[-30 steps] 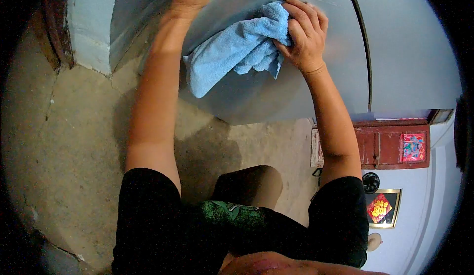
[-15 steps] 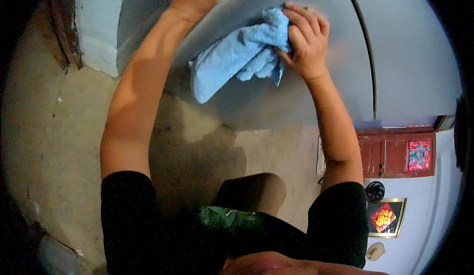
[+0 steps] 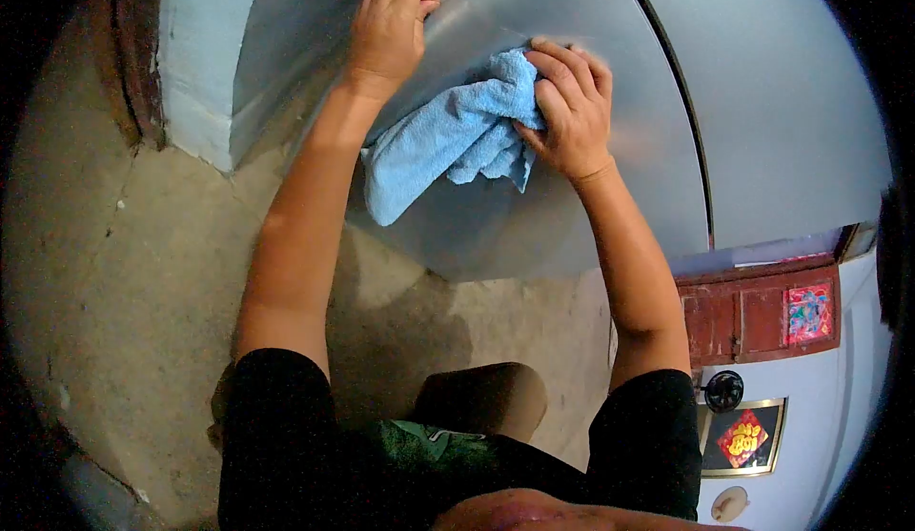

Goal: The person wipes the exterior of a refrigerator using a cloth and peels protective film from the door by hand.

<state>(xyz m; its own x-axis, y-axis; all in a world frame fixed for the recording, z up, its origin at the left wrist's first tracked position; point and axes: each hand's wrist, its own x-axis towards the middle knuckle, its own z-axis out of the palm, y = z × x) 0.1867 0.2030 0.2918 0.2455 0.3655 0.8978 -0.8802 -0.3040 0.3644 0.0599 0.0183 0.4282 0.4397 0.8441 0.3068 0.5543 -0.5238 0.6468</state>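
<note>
Panel (image 3: 658,169): grey, looks like metal, smooth, satin with soft blurry reflections. Dark seam strip (image 3: 669,52), material unclear. Towel (image 3: 448,131): light blue cloth, fuzzy terry-like nap, matt. Floor (image 3: 181,264): concrete-looking, matt, cracked, rough. Door (image 3: 710,326): red-brown, wood-looking, worn paint; bright print (image 3: 808,314) on it, looks like paper. Picture frame (image 3: 774,440): gold-coloured, shiny edge. Shirt (image 3: 276,426): black cloth, matt, green print.

Smooth grey metallic panel (image 3: 643,164); blue cloth (image 3: 429,145) against it.
</note>
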